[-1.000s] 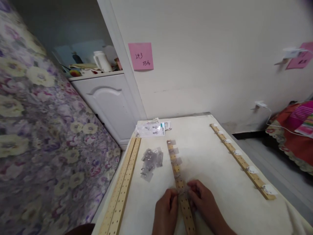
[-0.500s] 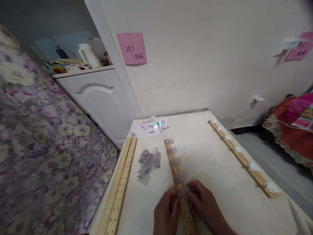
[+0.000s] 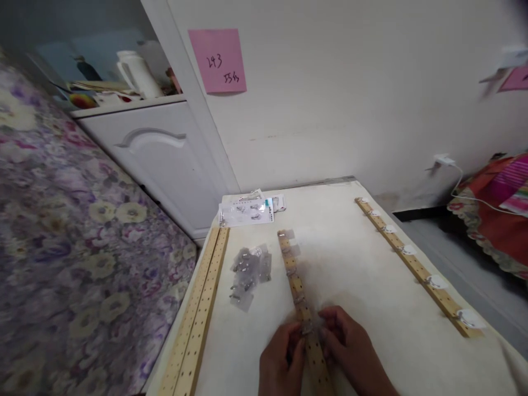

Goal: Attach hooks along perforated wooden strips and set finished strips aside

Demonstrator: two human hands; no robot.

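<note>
A wooden strip with rows of holes [image 3: 317, 360] lies lengthwise between my hands. Several small metal pieces with clear plastic tabs [image 3: 300, 300] sit along its far part. My left hand [image 3: 282, 357] is closed at the strip's left edge, fingertips on the nearest small metal piece [image 3: 307, 331]. From the right, my right hand [image 3: 350, 346] pinches the clear plastic tab of that same piece; the fingertips partly hide it. Left of the strip lies a loose pile of small metal pieces in clear plastic [image 3: 247, 272].
Two perforated wooden strips [image 3: 202, 313] lie along the table's left side. Another strip [image 3: 416, 267] at the right carries several metal pieces with white round tabs. Printed packages [image 3: 247, 212] rest at the back of the cloth-covered table [image 3: 383, 330]. Floral fabric [image 3: 103, 247] borders the left.
The view has shifted and tilted slightly downward. Both hands stay at the same metal piece on the middle strip, with small finger movements; the right fingers are a little closer to the strip.
</note>
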